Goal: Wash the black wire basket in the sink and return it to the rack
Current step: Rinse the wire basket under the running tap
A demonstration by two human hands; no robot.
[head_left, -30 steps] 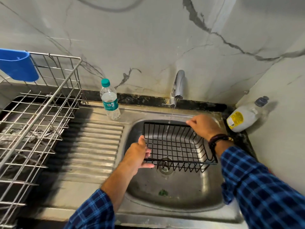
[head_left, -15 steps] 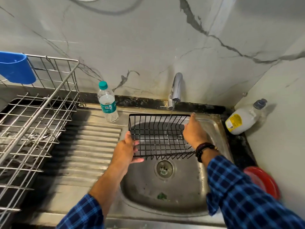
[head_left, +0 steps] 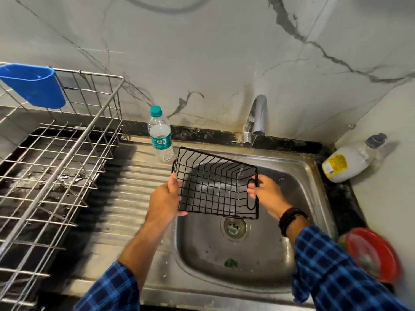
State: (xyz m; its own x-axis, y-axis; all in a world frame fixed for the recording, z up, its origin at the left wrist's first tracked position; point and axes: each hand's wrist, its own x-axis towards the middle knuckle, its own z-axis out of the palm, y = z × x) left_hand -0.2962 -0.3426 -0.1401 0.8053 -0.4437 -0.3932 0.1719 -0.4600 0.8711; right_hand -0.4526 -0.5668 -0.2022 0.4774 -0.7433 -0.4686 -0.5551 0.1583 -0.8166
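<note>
- Both hands grip the basket [head_left: 215, 187]: my left hand [head_left: 165, 198] holds its left end with the thumb over the rim wire, and my right hand [head_left: 267, 191] curls its fingers into the handle loop at the right end.
- Blue checked sleeves cover my forearms partway, and a dark bead bracelet [head_left: 290, 217] sits on my right wrist.
- The basket is black wire. It hangs tilted in the air above the sink [head_left: 247, 281], and I look into its open side. Its near edge is just above the drain [head_left: 234, 227].
- The steel bowl is wet. A green scrap [head_left: 230, 262] lies on its floor, nearer to me than the drain.
- A red plate [head_left: 372, 254] lies on the counter right of the sink, blurred.
- Left of the bowl runs the ribbed drainboard [head_left: 125, 198]. Further left stands the rack [head_left: 56, 167] of silver wire, with a blue cup [head_left: 33, 86] hung on its far rail.
- A water bottle [head_left: 160, 135] with a teal cap stands upright at the far end of the drainboard, just behind the basket's left corner.
- The tap [head_left: 256, 117] rises at the far rim, and a thin stream falls from it onto the basket's far right corner.
- A white jug [head_left: 348, 162] with a yellow label leans in the far right corner.
- Behind it all is the veined wall [head_left: 224, 52].
</note>
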